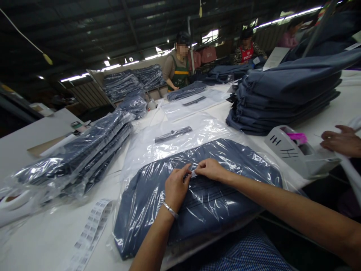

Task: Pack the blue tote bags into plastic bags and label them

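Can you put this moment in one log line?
left hand, right hand: fingers at white sticker | navy bundle: in clear plastic, under hands | label strip: on table, left of bundle

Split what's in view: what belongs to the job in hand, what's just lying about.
Job in hand:
- bagged navy bundle, under left hand and right hand
- small white piece, between the hands
- label strip, probably
- flat clear bags, probably
- unbagged navy stack, probably

Apparently just lying about:
- white roll
- marked grey box
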Motion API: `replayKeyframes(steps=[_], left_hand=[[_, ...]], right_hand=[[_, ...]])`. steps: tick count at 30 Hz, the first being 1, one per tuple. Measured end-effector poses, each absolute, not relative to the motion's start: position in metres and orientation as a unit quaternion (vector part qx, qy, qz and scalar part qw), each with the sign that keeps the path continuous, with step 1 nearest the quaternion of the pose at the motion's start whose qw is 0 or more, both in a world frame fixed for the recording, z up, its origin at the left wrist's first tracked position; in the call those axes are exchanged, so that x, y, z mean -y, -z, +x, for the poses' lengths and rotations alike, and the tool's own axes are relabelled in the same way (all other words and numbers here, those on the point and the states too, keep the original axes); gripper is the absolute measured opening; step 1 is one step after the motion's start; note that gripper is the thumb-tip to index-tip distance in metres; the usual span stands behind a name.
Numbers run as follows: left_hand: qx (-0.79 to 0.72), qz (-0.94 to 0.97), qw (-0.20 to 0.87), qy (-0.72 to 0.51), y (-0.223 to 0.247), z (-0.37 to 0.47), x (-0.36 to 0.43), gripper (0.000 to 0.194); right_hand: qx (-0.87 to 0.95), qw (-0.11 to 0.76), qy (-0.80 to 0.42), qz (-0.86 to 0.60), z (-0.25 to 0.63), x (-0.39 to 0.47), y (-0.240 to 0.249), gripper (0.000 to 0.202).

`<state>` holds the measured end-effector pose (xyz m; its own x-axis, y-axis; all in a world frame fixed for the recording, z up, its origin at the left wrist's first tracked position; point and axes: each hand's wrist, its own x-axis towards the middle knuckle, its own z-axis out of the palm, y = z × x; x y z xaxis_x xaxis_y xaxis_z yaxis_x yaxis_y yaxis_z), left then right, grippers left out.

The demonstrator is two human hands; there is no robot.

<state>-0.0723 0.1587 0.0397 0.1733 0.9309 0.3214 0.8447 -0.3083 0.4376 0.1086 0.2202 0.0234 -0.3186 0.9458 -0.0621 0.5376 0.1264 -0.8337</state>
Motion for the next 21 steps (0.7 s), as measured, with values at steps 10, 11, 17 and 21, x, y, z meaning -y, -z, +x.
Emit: replayKeyframes(steps=[10, 11, 17, 21], left_hand=[[-0.585, 0.768, 0.085, -0.247, -0.036, -0.07, -0.159, 0.045], [-0.586, 0.769, 0.084, -0.241, -0.035, -0.07, -0.159, 0.046], [-0.585, 0.781, 0.071, -0.207, -0.025, -0.072, -0.161, 0.048], [-0.579, 0.79, 0.056, -0.197, -0.029, -0.074, -0.16, 0.042]], right_hand=[[0.751, 0.204, -0.33, -0.535, 0.106, -0.218, -0.025, 0.021], [0.757, 0.198, -0.318, -0.536, 0.105, -0.217, -0.025, 0.02], [0.794, 0.168, -0.206, -0.547, 0.099, -0.213, -0.026, 0.02], [0.812, 0.154, -0.114, -0.552, 0.113, -0.198, -0.04, 0.024]])
